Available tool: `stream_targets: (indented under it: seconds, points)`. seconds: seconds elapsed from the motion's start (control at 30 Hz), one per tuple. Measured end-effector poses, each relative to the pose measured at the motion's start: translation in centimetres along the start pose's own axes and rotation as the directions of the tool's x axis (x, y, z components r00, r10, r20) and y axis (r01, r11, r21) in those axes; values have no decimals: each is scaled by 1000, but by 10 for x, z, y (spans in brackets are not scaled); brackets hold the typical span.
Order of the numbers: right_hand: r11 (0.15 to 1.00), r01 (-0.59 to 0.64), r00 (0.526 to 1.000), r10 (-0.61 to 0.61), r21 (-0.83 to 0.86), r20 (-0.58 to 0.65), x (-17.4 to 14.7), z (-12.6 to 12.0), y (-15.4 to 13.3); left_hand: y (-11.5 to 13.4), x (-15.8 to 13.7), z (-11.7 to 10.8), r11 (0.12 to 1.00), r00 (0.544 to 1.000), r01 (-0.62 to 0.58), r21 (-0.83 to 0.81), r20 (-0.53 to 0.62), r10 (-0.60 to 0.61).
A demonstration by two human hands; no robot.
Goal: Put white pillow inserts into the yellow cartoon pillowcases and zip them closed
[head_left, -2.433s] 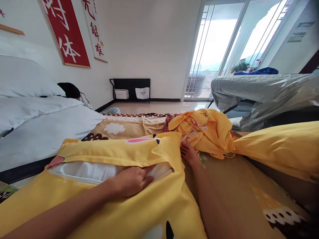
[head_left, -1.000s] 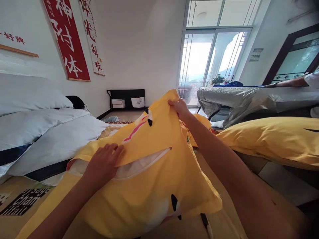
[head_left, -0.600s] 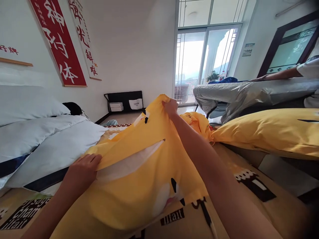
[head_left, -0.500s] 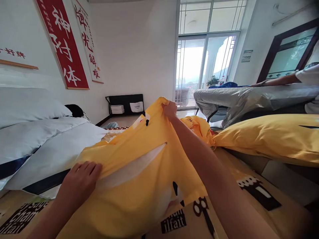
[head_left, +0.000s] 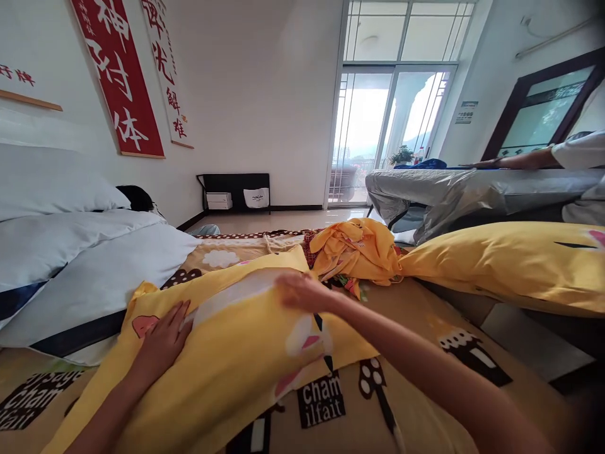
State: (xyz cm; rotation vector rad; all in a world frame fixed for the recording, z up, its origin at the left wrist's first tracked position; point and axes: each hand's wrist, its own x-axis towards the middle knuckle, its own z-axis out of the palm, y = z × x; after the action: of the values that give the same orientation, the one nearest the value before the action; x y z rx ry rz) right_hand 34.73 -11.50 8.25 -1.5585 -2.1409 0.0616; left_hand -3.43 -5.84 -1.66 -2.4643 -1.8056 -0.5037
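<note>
A yellow pillowcase (head_left: pixel 227 353) with pink and black prints lies in front of me on the bed. A pillow fills it out, and a white strip (head_left: pixel 236 290) of that pillow shows along the long slit at its far side. My left hand (head_left: pixel 165 331) rests flat on the left part of the pillowcase, fingers stretched toward the slit. Over the right end of the slit is my right hand (head_left: pixel 297 292), smeared by motion. Its fingers do not show clearly, so I cannot tell whether they grip the cloth.
White pillows (head_left: pixel 118 258) with dark bands are piled at left. A crumpled orange-yellow cloth (head_left: pixel 357 249) lies beyond my right hand, and another yellow pillow (head_left: pixel 520 261) lies at right. A person's arm (head_left: pixel 524 159) rests on a plastic-covered table (head_left: pixel 425 183). The patterned bedspread (head_left: pixel 425 378) shows around.
My right hand has come down and nearer from its raised hold on the pillowcase's far corner. The cloth has dropped flatter over the pillow. My left hand stays on the left part, now flatter.
</note>
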Motion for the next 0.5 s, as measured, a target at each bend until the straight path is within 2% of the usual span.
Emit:
stream_targets:
  seconds: [0.07, 0.13, 0.37, 0.5]
  points:
    - [992, 127, 985, -126, 0, 120, -28, 18, 0, 2, 4, 1, 1000, 1000, 2, 7, -1, -2]
    - [985, 171, 974, -167, -16, 151, -39, 22, 5, 4, 6, -9, 1000, 1000, 0, 2, 21, 0]
    - [979, 167, 979, -151, -115, 134, -20, 20, 20, 12, 5, -39, 998, 994, 62, -27, 86, -60]
    - [971, 213, 972, -198, -110, 129, -20, 6, 23, 36, 3, -55, 1000, 1000, 1, 8, -17, -1]
